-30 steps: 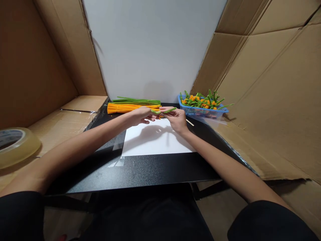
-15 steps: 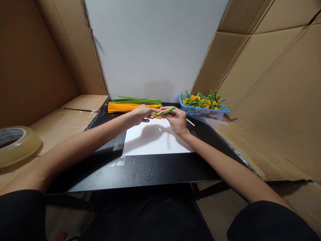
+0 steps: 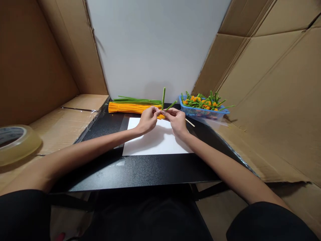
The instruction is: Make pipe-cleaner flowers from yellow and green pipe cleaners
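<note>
Over the white sheet of paper, my left hand and my right hand meet, both closed in a pinch. Between their fingertips is a small pipe-cleaner flower with a fuzzy orange head pointing down. One green pipe-cleaner end stands upright from it, and another slants up to the right. The fingers partly cover where the green joins the orange. Behind my left hand lies a bundle of orange pipe cleaners, with green pipe cleaners behind that.
A blue basket at the back right holds several orange and green pipe-cleaner pieces. A thin pale stick lies near my right hand. On the left cardboard rests a roll of clear tape. Cardboard walls flank the black table.
My left hand has turned and drawn its fingers into a pinch. The flower has rotated: its orange head now shows below, and one green end points straight up.
</note>
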`<state>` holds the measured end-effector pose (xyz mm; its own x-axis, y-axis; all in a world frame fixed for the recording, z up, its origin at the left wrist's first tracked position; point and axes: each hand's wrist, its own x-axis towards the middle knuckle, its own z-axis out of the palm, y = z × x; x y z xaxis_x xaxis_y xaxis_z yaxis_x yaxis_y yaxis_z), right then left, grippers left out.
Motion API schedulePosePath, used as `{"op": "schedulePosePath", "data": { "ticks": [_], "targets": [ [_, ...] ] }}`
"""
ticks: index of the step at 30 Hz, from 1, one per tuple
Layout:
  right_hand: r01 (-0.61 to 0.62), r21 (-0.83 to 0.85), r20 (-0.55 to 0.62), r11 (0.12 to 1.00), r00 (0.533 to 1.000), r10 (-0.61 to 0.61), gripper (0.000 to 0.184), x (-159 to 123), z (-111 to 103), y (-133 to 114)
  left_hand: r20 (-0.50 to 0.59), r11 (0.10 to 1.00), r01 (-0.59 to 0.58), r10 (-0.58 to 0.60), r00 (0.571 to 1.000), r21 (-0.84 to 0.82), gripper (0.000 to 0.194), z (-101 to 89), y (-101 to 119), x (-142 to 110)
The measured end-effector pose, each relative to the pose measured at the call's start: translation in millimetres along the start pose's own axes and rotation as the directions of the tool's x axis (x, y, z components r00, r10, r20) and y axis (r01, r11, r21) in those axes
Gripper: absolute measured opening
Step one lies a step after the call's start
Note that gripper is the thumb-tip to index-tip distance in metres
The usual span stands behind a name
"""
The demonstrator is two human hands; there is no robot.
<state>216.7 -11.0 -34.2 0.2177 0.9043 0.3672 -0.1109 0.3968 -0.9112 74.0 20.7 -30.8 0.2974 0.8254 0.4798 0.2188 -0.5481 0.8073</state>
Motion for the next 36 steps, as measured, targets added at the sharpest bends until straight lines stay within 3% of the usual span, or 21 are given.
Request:
{"op": "schedulePosePath", "data": {
  "ticks": [2,4,7,9,11,13,16,20,22,25,28,32,36],
  "targets": [
    [-0.091,0.041,0.033,0.995,0.995,0.09,0.041,1,-1,-2,0.003,0.982,-0.143,0.144,0.99,0.127,0.016,-2.3,-4,0],
    [-0.172,0.063,0.074,0.983,0.983,0.167,0.039,2,-3,-6,0.054,0.914,-0.322,0.319,0.946,0.245,0.016,-8.7,-8,2],
    [-0.255,0.066,0.121,0.965,0.962,0.246,0.035,2,-4,-11,0.199,0.694,-0.603,0.576,0.793,0.394,0.02,-23.7,-12,10],
    [-0.288,0.059,0.158,0.956,0.948,0.276,0.034,2,-4,-14,0.352,0.549,-0.723,0.635,0.687,0.42,0.026,-34.2,-12,16],
    [-0.282,0.05,0.182,0.958,0.946,0.268,0.037,2,-4,-15,0.431,0.496,-0.766,0.634,0.641,0.409,0.028,-41.5,-11,20],
    [-0.222,0.046,0.17,0.974,0.962,0.212,0.042,3,-5,-16,0.395,0.531,-0.743,0.631,0.668,0.407,0.027,-43.1,-10,21],
    [-0.112,0.04,0.126,0.993,0.986,0.106,0.045,5,-9,-16,0.225,0.672,-0.623,0.587,0.777,0.399,0.023,-35.6,-5,17],
    [-0.033,0.041,0.099,0.999,0.995,0.029,0.042,7,-12,-15,0.082,0.911,-0.339,0.329,0.941,0.234,0.024,-23.8,10,11],
    [-0.022,0.042,0.102,0.999,0.995,0.018,0.042,8,-12,-14,0.096,0.979,-0.177,0.167,0.981,0.099,0.024,-21.6,18,11],
    [-0.027,0.034,0.082,0.999,0.996,0.024,0.046,10,-11,-13,0.134,0.994,0.061,-0.048,0.99,-0.089,0.024,-20.2,25,12],
    [0.0,0.039,0.026,0.999,1.0,-0.001,0.05,10,-10,-12,0.156,0.945,0.234,-0.201,0.967,-0.23,0.026,-16.6,26,11],
    [0.008,0.05,0.011,0.999,1.0,-0.008,0.049,8,-9,-13,0.151,0.877,0.244,-0.198,0.969,-0.414,0.035,-9.6,23,6],
    [-0.016,-0.019,0.005,1.0,1.0,0.016,0.05,7,-9,-14,0.092,0.833,0.191,-0.168,0.982,-0.519,0.026,-7.2,21,5]
  ]
}}
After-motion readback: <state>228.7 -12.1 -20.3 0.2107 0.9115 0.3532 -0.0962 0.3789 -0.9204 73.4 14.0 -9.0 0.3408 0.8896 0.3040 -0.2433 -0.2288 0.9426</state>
